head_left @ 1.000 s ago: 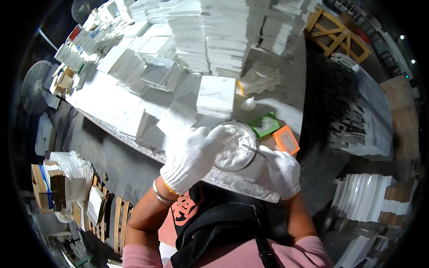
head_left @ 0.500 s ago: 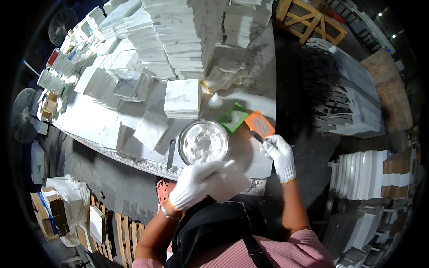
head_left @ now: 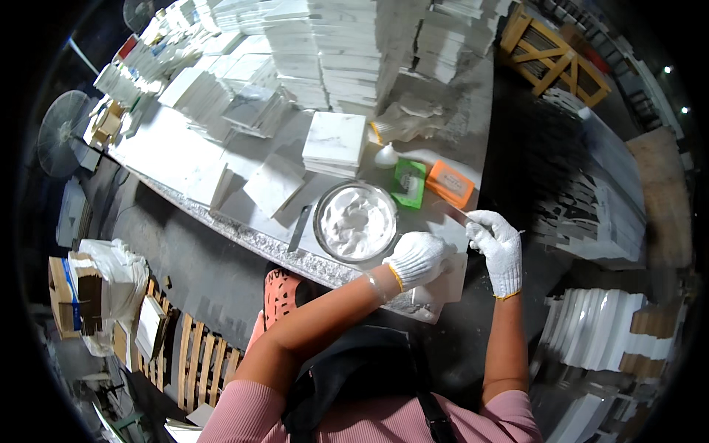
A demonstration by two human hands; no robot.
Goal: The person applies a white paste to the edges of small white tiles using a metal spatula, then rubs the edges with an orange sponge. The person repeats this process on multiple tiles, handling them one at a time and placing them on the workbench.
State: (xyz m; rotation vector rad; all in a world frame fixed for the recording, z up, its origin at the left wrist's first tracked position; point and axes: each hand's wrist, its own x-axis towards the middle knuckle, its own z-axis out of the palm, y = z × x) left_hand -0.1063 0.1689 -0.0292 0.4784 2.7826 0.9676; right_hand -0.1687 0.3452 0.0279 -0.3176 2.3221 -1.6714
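Observation:
White knit gloves cover both of my hands. My left hand [head_left: 421, 260], closed, grips a white tile [head_left: 455, 279] at the table's near right corner. Closed round the end of a putty knife [head_left: 453, 214], my right hand [head_left: 496, 251] is just beyond the table's right edge; its blade points toward the boxes. Left of the tile stands a round clear bowl [head_left: 316, 230] of thick white paste [head_left: 357, 221]. A second flat metal blade [head_left: 299, 229] lies beside the bowl. Behind it are a green box [head_left: 408, 183], an orange box [head_left: 450, 184] and a small white bottle [head_left: 385, 155].
A short stack of marble tiles [head_left: 334, 140] stands behind the bowl, with a loose tile [head_left: 274, 184] to its left. Tall tile stacks [head_left: 347, 52] fill the table's far side. Wooden pallets [head_left: 199, 362] lie on the floor at left; slabs [head_left: 591, 170] stand at right.
My left hand has carried the tile rightward, from in front of the bowl to the table's corner. My right hand has drawn the putty knife back from the orange box. The view has shifted.

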